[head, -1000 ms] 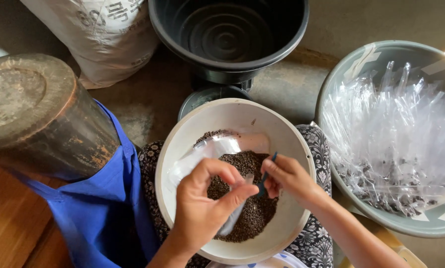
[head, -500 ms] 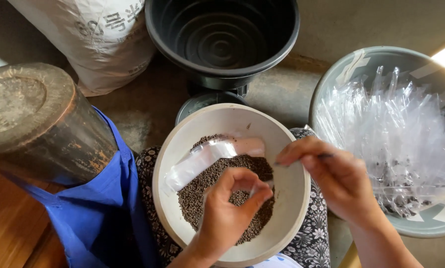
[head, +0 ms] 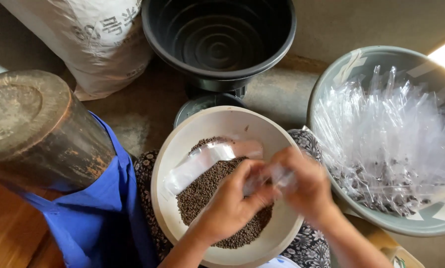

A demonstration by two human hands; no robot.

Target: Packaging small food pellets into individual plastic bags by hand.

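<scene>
A cream bowl (head: 169,164) rests on my lap and holds a heap of small dark seeds (head: 202,191). Over the heap my left hand (head: 230,206) pinches a small clear plastic bag (head: 262,179). My right hand (head: 304,186) meets it from the right and grips the same bag's other side; both hands are blurred by motion. Another clear bag (head: 197,164) lies flat against the bowl's far inner wall, partly on the seeds.
A grey basin (head: 331,79) at the right is full of clear seed-filled bags (head: 391,139). A black tub (head: 220,37) stands at the top, a white sack (head: 93,37) at the upper left. A rusty metal cylinder (head: 34,124) on blue cloth (head: 98,223) stands at the left.
My right hand swung out to the right above the bowl's rim, then came back to my left hand. Both hands now hold the small clear bag over the seeds.
</scene>
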